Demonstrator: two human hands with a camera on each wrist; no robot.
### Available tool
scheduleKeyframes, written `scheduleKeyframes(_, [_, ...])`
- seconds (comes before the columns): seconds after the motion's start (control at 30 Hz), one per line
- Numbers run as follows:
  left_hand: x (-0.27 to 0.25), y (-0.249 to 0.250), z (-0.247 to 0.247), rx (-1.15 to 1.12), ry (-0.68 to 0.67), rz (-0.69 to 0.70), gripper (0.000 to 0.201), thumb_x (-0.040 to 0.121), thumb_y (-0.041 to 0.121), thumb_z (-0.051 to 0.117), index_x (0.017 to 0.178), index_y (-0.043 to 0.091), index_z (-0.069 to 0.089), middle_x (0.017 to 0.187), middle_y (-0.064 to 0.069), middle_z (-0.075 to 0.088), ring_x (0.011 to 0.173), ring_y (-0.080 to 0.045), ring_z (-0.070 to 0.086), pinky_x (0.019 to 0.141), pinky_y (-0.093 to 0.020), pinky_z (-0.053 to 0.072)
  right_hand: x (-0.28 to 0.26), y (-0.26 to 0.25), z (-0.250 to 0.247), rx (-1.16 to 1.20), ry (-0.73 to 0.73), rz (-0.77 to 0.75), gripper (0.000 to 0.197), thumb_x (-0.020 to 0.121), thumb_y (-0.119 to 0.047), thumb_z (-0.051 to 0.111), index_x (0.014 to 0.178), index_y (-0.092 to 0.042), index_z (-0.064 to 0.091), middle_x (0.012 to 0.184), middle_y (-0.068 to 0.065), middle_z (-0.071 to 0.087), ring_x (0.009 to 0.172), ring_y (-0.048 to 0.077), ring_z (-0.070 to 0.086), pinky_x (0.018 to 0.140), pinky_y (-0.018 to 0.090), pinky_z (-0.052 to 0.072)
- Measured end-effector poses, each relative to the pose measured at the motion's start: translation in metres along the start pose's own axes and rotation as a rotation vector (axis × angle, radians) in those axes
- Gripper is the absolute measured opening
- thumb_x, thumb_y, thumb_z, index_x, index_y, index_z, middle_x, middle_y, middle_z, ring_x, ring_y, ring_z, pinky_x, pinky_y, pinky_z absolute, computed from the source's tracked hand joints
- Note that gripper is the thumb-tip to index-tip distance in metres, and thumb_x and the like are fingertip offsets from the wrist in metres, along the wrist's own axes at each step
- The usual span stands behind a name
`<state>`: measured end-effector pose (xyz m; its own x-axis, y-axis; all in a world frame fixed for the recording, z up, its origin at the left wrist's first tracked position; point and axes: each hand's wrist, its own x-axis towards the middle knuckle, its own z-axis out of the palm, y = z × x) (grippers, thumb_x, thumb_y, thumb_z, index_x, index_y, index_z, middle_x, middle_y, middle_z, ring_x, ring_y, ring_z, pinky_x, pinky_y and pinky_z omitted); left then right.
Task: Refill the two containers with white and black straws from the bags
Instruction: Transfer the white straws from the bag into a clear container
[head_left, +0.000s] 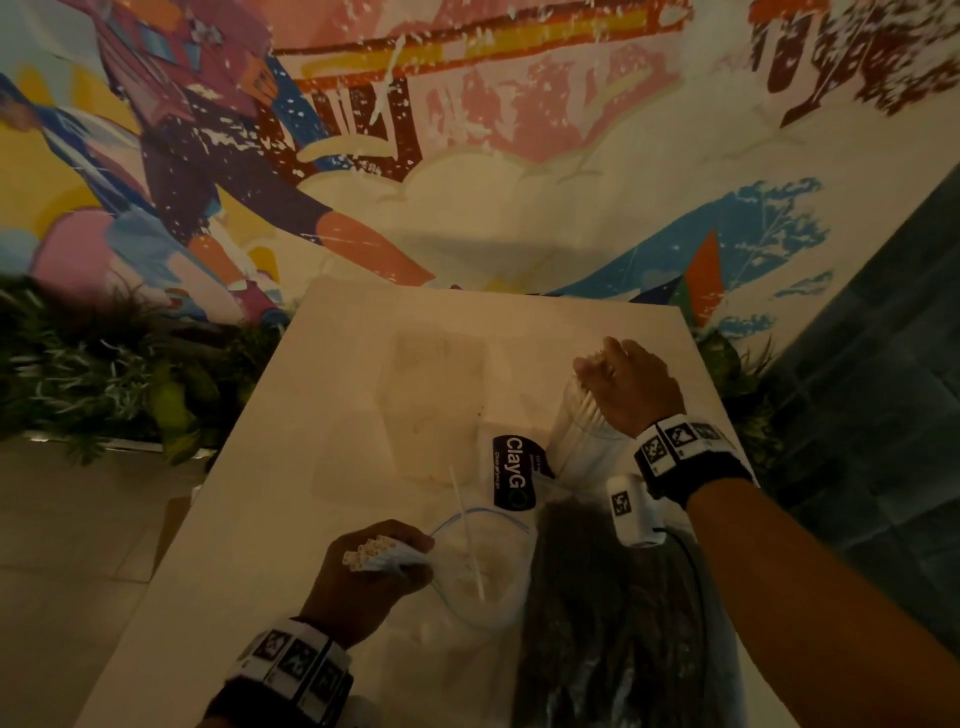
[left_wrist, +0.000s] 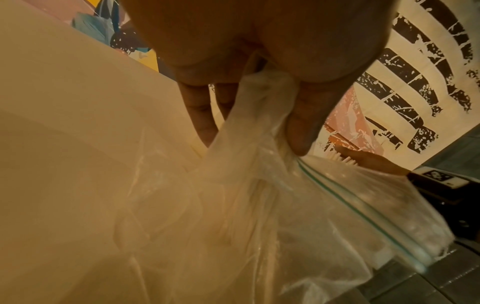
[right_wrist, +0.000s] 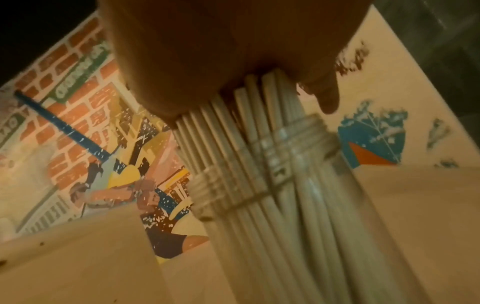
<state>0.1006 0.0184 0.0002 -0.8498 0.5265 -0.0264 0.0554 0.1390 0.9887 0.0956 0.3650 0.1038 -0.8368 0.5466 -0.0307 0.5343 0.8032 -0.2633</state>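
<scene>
right hand (head_left: 631, 387) grips white straws (right_wrist: 259, 164) going into jar (head_left: 576, 431), 1 o'clock | left hand (head_left: 371, 571) grips more white straws through clear bag (left_wrist: 259, 205), 7 o'clock | black straws (head_left: 613, 613) still bagged, 5 o'clock | roughly half left

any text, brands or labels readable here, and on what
"ClayGO": white letters on the dark label of the clear container.
Smaller print on that label: too small to read.
Green sign in the wall mural, right wrist view: letters too blurred to read.
Wristband markers: coded patterns, no words.
</scene>
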Motion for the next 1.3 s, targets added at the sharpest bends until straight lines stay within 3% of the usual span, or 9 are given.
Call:
scheduleKeyframes(0.17, [-0.003,-0.003,-0.001,0.001,0.015,-0.008,0.029,0.054,0.036,0.078,0.078,0.019,0.076,0.085,-0.003,0.074,0.084,-0.022,0.07,0.077,-0.045,0.057,-0.001,-0.007,0.0,-0.09,0.054,0.009,0.075,0.086,-0.074,0.024,0.141,-0.025,0.03,0.152,0.01,0.026,0.137,0.035,0.026,0.106,0.058,0.025])
scheduleKeyframes(0.37, [-0.003,0.001,0.0,0.031,0.013,-0.009,0.02,0.058,0.025,0.078,0.076,0.018,0.076,0.082,-0.001,0.074,0.08,-0.018,0.07,0.072,-0.035,0.058,-0.012,-0.011,0.004,-0.111,0.105,-0.153,0.042,0.096,-0.04,0.03,0.131,-0.025,0.046,0.132,0.008,0.05,0.118,0.032,0.046,0.093,0.046,0.042])
scheduleKeyframes(0.47, [-0.003,0.004,0.0,0.051,0.009,-0.017,0.015,0.06,0.019,0.077,0.075,0.017,0.077,0.083,0.002,0.073,0.08,-0.015,0.069,0.071,-0.03,0.057,-0.01,-0.011,0.002,-0.195,0.051,-0.1,0.05,0.095,-0.05,0.026,0.137,-0.025,0.038,0.143,0.009,0.041,0.13,0.034,0.036,0.106,0.056,0.026])
scheduleKeyframes(0.53, [-0.003,0.007,0.002,0.074,0.0,-0.016,0.014,0.062,0.013,0.078,0.076,0.013,0.077,0.083,0.006,0.072,0.078,-0.009,0.068,0.069,-0.021,0.055,-0.021,-0.017,-0.002,-0.171,0.218,-0.159,0.057,0.094,-0.055,0.031,0.14,-0.021,0.037,0.147,0.012,0.038,0.136,0.035,0.031,0.11,0.058,0.018])
scheduleKeyframes(0.63, [-0.006,0.006,0.002,0.123,-0.017,-0.025,0.016,0.07,-0.004,0.077,0.078,0.01,0.075,0.085,0.015,0.071,0.076,0.0,0.066,0.067,-0.011,0.051,-0.062,-0.044,-0.002,0.277,0.519,-0.383,0.04,0.091,-0.042,0.048,0.115,-0.014,0.061,0.117,0.008,0.065,0.107,0.025,0.06,0.098,0.043,0.043])
scheduleKeyframes(0.73, [-0.008,0.01,0.003,0.133,-0.024,-0.047,0.017,0.071,-0.008,0.074,0.078,0.008,0.075,0.084,0.02,0.07,0.074,0.002,0.065,0.066,-0.008,0.049,-0.1,-0.07,0.024,0.381,0.053,-0.35,0.021,0.089,-0.037,0.057,0.092,-0.019,0.068,0.09,0.001,0.07,0.085,0.018,0.065,0.077,0.033,0.052])
scheduleKeyframes(0.87, [-0.008,0.021,0.005,0.048,0.007,-0.036,0.016,0.064,0.0,0.078,0.078,0.003,0.073,0.087,-0.003,0.072,0.076,-0.013,0.069,0.069,-0.02,0.054,-0.108,-0.084,0.069,0.139,-0.445,-0.199,0.062,0.087,-0.054,0.054,0.139,-0.023,0.043,0.141,0.002,0.049,0.127,0.023,0.046,0.103,0.035,0.037])
scheduleKeyframes(1.17, [-0.002,0.034,0.004,0.252,-0.081,-0.032,0.027,0.059,0.045,0.067,0.086,0.045,0.066,0.088,0.014,0.069,0.088,-0.014,0.066,0.084,-0.035,0.053,-0.128,-0.089,0.072,0.626,-0.322,-0.285,0.011,0.089,-0.014,0.059,0.098,-0.012,0.065,0.094,0.0,0.068,0.088,0.012,0.062,0.082,0.026,0.051])
scheduleKeyframes(1.3, [0.008,0.034,0.01,0.458,-0.093,-0.019,0.052,0.056,0.061,0.049,0.09,0.026,0.067,0.09,0.002,0.071,0.089,-0.022,0.064,0.081,-0.042,0.051,-0.159,-0.083,0.063,0.95,-0.528,-0.236,0.042,0.084,0.0,0.058,0.12,-0.019,0.054,0.109,-0.012,0.059,0.101,0.001,0.057,0.089,0.013,0.047])
